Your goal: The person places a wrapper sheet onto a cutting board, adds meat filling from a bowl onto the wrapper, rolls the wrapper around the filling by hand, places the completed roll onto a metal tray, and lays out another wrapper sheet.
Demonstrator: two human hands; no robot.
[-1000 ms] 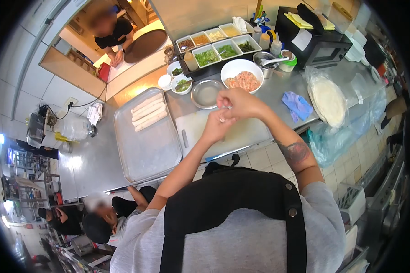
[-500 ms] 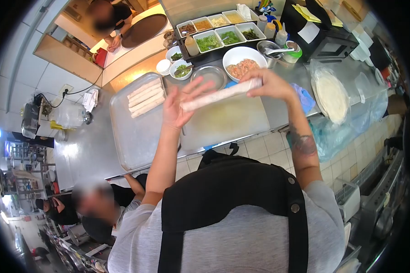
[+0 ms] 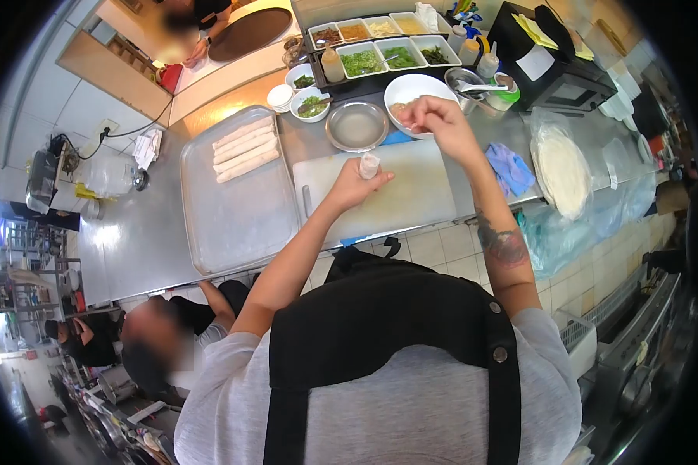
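Encircling a pale tubular roll (image 3: 370,164), left grip (image 3: 354,188) holds it; whether right grip (image 3: 445,125) holds anything is unclear.

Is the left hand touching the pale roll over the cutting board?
Touching: the head view shows the left hand closed around the pale roll, whose end sticks out of the grip.

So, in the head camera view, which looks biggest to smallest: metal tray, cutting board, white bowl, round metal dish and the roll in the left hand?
1. Metal tray
2. Cutting board
3. White bowl
4. Round metal dish
5. Roll in the left hand, which hides part of it
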